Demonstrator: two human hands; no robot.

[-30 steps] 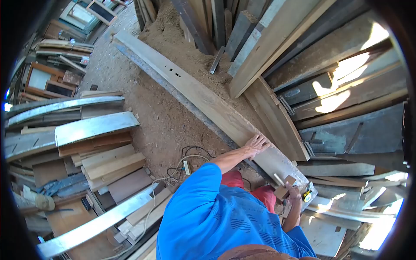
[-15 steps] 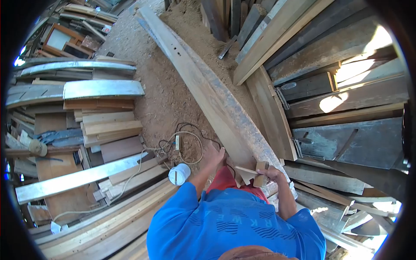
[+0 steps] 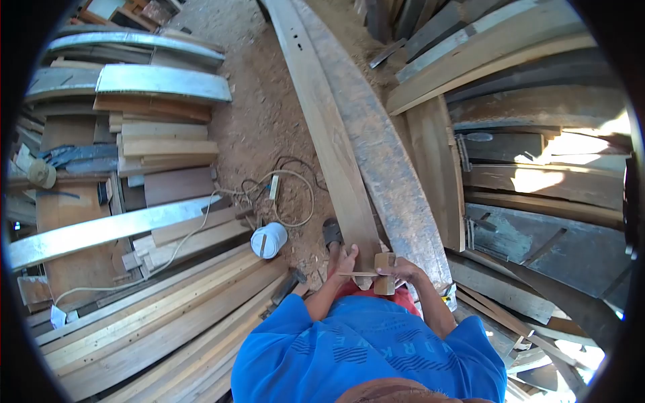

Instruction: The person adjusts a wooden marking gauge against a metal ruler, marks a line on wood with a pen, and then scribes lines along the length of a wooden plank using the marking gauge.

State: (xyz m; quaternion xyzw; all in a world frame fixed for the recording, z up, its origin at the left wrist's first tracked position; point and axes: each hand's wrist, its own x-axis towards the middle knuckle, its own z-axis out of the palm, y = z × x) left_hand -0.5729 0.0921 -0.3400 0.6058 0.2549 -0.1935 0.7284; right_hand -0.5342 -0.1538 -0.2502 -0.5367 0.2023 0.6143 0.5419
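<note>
My right hand (image 3: pixel 405 269) is closed on a wooden marking gauge (image 3: pixel 384 282), a small block with a thin stem that points left across the plank's near end. A long light-brown wooden plank (image 3: pixel 339 148) runs away from me, with small dark holes toward its far end. My left hand (image 3: pixel 344 260) grips the left edge of this plank near its close end, thumb upward; some of its fingers are hidden. Beneath the plank and to its right lies a wide, weathered grey board (image 3: pixel 396 174).
Left of my feet stand a white bucket (image 3: pixel 269 240) and a power strip (image 3: pixel 274 187) with looped cable on the dirt floor. Stacked timber (image 3: pixel 168 131) lines the left side. Large boards (image 3: pixel 537 228) lean along the right. Long planks (image 3: pixel 154 316) lie at lower left.
My left hand has come back to the plank's edge near the gauge. The plank's near end has shifted left off the grey board's middle, and my view has tilted down toward me.
</note>
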